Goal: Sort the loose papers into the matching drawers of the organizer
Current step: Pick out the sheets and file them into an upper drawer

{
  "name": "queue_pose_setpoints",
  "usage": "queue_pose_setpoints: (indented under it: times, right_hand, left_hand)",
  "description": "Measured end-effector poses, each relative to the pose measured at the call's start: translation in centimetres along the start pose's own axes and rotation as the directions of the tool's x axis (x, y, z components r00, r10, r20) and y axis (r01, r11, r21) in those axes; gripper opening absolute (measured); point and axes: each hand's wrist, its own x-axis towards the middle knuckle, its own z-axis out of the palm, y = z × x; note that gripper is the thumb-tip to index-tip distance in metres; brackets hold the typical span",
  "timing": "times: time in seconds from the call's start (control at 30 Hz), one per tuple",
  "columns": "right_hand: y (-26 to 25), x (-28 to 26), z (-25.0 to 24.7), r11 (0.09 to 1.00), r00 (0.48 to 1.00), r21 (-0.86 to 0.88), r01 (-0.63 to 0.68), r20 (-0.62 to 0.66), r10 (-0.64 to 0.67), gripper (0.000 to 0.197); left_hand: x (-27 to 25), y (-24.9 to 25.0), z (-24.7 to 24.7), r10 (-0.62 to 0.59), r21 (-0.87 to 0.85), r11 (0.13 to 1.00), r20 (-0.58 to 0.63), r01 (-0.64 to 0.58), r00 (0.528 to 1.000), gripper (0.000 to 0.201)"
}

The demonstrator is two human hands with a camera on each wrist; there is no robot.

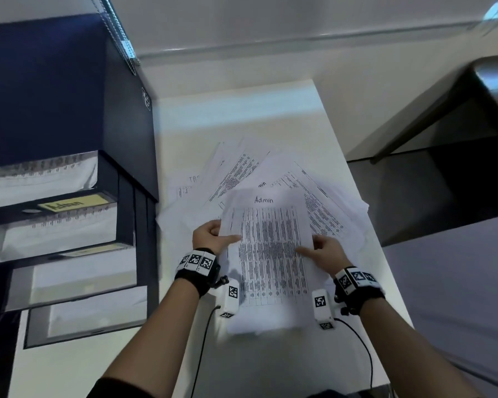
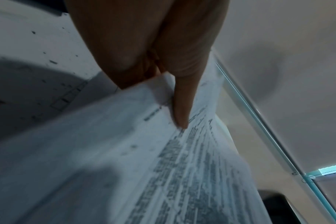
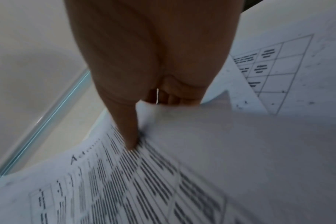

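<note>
**A:** Where does it stand, starting close in?

**B:** Both hands have the sheet headed "Admin" lifted off the table. The left hand pinches its edge at nine o'clock, thumb on top; the right hand does the same at three o'clock. So each grip is closed on that one sheet, not released.

**A:** And beyond it?

**B:** The loose pile lies fanned out toward twelve o'clock, unsorted. The organizer stands at about ten o'clock, with several drawers pulled out like steps.

**A:** Which drawer?

**B:** The one with the yellow "Admin" label; it already has printed pages in it. The other labels are too blurred to read.

**A:** How to do it cleanly?

**B:** I'd keep the sheet taut and level between both hands while swinging it left, since paper this thin will likely sag or fold. Lead with the far edge, slide it over the drawer's front lip, and let go only once it lies flat on the pages inside.
</note>
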Motion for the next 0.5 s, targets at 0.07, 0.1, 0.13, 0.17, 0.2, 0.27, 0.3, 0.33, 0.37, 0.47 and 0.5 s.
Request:
queue_pose_setpoints:
  times: [0.07,0.1,0.13,0.17,0.2,0.27,0.3,0.33,0.37,0.47,0.5]
  right_hand:
    - [0.0,-0.5,-0.1,0.999,0.996,-0.036,-0.008,-0.091,0.005,0.021]
    - [0.3,-0.6,-0.2,0.998,0.991,-0.066,-0.013,-0.137,0.004,0.025]
    - [0.7,-0.7,-0.3,0.994,0.982,-0.108,-0.022,-0.191,0.001,0.035]
    - [1.1,-0.8,-0.5,0.986,0.969,-0.163,-0.043,-0.248,0.001,0.043]
    - [1.4,-1.1,-0.9,0.977,0.955,-0.204,-0.066,-0.297,0.002,0.047]
    - [2.1,-1.5,-1.7,0.97,0.935,-0.228,-0.089,-0.354,0.002,0.04]
    - [2.2,-1.7,-1.8,0.97,0.938,-0.223,-0.093,-0.348,0.01,0.031]
    - [2.2,-1.8,-1.8,0.974,0.945,-0.21,-0.08,-0.326,0.007,0.023]
    - [2.2,-1.9,-1.6,0.981,0.959,-0.182,-0.069,-0.284,0.015,0.017]
    - [1.8,-2.2,0.2,0.997,0.989,-0.058,-0.058,-0.138,0.049,0.028]
    - [1.3,-2.6,0.9,0.997,0.992,-0.06,-0.039,-0.125,0.032,0.032]
  left_hand:
    - [-0.1,-0.1,-0.2,0.005,-0.017,1.0,-0.025,-0.005,1.0,0.038]
    - [-0.2,-0.2,-0.2,0.014,-0.042,0.999,-0.059,-0.017,0.998,0.04]
    - [-0.2,-0.5,-0.4,-0.001,-0.068,0.998,-0.097,-0.006,0.995,0.041]
    - [-0.1,-0.7,-0.7,0.006,-0.098,0.995,-0.136,-0.02,0.991,0.042]
    - [-0.2,-0.7,-1.2,-0.002,-0.11,0.994,-0.162,-0.017,0.987,0.043]
    - [-0.1,-1.1,-2.3,0.015,-0.093,0.995,-0.203,-0.035,0.979,0.045]
    - [0.0,-1.2,-2.8,0.026,-0.071,0.997,-0.201,-0.041,0.979,0.046]
    - [-0.2,-1.1,-3.1,0.032,-0.038,0.998,-0.193,-0.04,0.981,0.046]
    - [-0.4,-1.1,-3.2,0.046,0.005,0.999,-0.184,-0.046,0.982,0.045]
    - [-1.2,-1.3,-2.4,0.082,0.118,0.991,-0.1,-0.07,0.992,0.047]
    - [-1.6,-1.3,-1.9,0.102,0.169,0.982,-0.077,-0.088,0.992,0.045]
